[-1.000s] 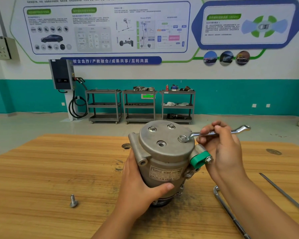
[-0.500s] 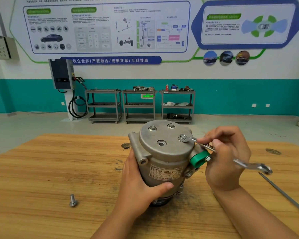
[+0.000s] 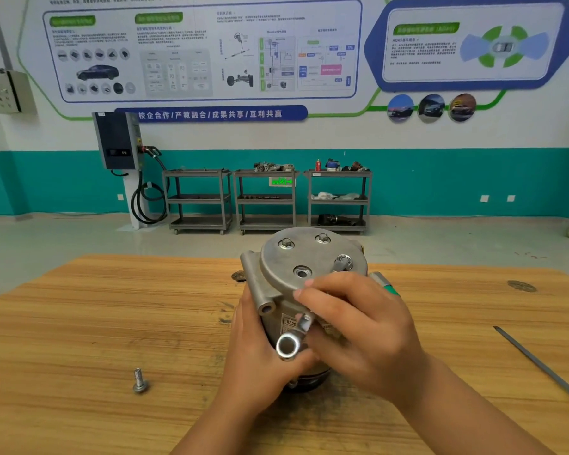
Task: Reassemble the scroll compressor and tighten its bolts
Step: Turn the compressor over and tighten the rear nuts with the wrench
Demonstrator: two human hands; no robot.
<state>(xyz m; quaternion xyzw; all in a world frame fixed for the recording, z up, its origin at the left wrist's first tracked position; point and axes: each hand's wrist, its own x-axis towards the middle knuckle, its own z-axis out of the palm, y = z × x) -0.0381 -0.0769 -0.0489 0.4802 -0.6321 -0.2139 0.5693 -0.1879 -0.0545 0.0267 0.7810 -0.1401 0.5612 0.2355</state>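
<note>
1. Two hands work on a compressor (image 3: 296,261) that stands upright near the middle of a wooden table (image 3: 79,323), with its round cover facing up.
2. The left hand (image 3: 253,353) grips the near left side of the compressor body, palm against the metal. Its fingers go round the body, out of sight.
3. The right hand (image 3: 362,326) is curled tight round the shank of a wrench (image 3: 288,346), in front of the cover.
4. The wrench's far end sits on the cover bolt (image 3: 344,261) at the right of the cover. Its ring end points toward the camera, just above the left hand.
5. Two seated bolts (image 3: 285,243) show at the back of the cover, and a round hole lies near its centre.
6. A green fitting (image 3: 390,289) sticks out on the compressor's right side, just beyond the right hand.
7. One loose bolt (image 3: 140,382) stands head down on the table, well apart to the left.
8. A thin metal rod (image 3: 539,366) lies on the table far to the right.
9. Three shelf carts (image 3: 265,198) stand against the teal wall behind, with a charging unit (image 3: 117,142) to their left.
</note>
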